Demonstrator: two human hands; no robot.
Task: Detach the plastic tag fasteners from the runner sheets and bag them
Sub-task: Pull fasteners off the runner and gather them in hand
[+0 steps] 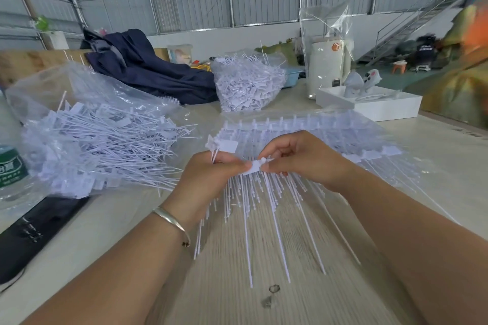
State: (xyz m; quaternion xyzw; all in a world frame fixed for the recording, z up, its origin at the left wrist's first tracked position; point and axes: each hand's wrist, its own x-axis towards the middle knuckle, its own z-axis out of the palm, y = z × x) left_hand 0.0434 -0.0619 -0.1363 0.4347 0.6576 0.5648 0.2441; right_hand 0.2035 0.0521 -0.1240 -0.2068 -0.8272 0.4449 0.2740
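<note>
A stack of white runner sheets (pixel 311 134) lies on the table in front of me, its long fastener tails fanning toward me. My left hand (pixel 211 177) grips a small bunch of detached white tag fasteners (pixel 221 145) that stick up above its fingers, and its thumb pinches the flat tag of one fastener (pixel 254 168). My right hand (pixel 303 159) pinches the same fastener at its head, over the near edge of the sheets. A clear bag (pixel 87 140) heaped with loose fasteners lies open to the left.
A second full clear bag (pixel 248 84) stands behind the sheets, beside dark blue cloth (pixel 148 68). A white tray (pixel 369 103), a white canister (pixel 327 66) and an upright empty bag are at the back right. A green-labelled bottle (pixel 10 166) and a black device (pixel 34 232) lie left.
</note>
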